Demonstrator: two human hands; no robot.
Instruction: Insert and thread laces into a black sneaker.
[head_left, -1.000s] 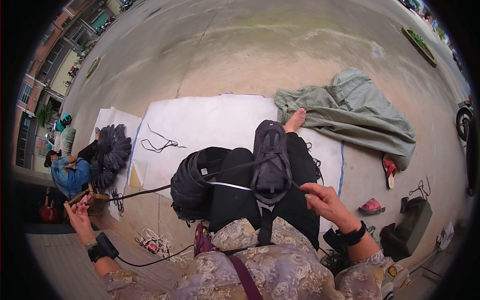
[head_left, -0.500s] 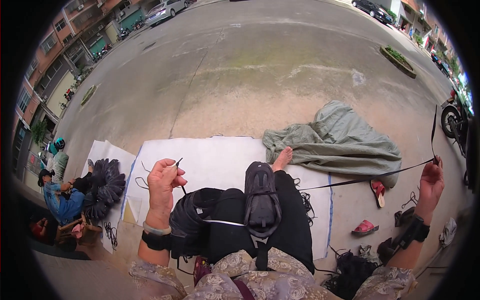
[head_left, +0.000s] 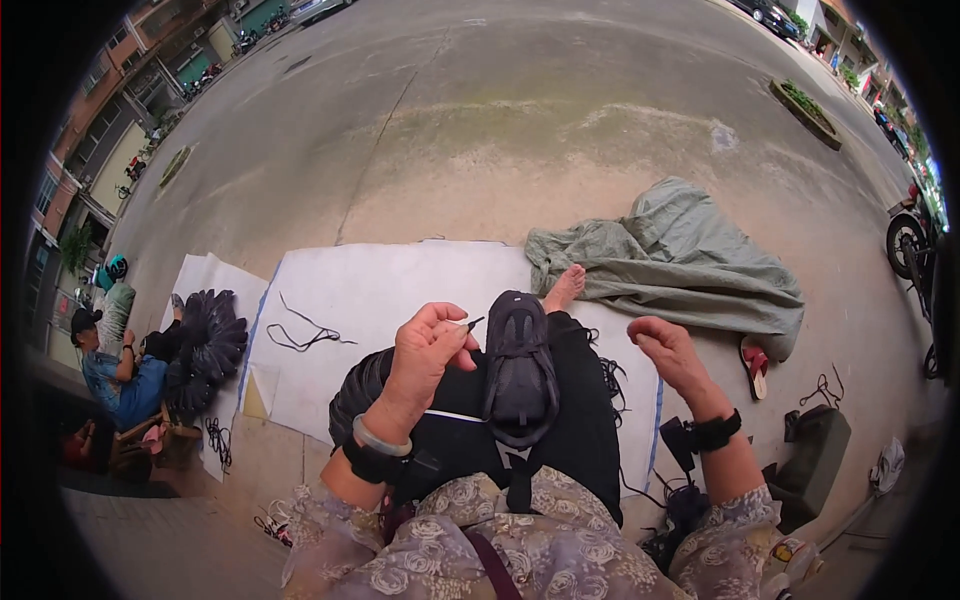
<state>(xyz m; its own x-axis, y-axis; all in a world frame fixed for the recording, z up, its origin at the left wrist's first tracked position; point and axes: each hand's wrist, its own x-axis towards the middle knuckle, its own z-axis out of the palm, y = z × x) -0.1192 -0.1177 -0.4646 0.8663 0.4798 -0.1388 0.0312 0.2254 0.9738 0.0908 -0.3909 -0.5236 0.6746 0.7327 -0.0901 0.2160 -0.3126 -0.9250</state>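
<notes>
In the head view, the person's left hand (head_left: 425,355) pinched the tip of a dark lace (head_left: 475,323) between thumb and finger, just beside the shoe. The right hand (head_left: 682,365) hung on the other side, fingers curled and nearly meeting the thumb; whether it held anything, I could not tell. Between the 2 hands, 1 dark shoe (head_left: 520,390) lay on the lap, over black trousers (head_left: 580,410). A white sheet (head_left: 430,275) covered the ground beyond, with 1 loose black shoelace (head_left: 305,337) on it. A grey-green cloth (head_left: 690,260) overlapped its right side.
</notes>
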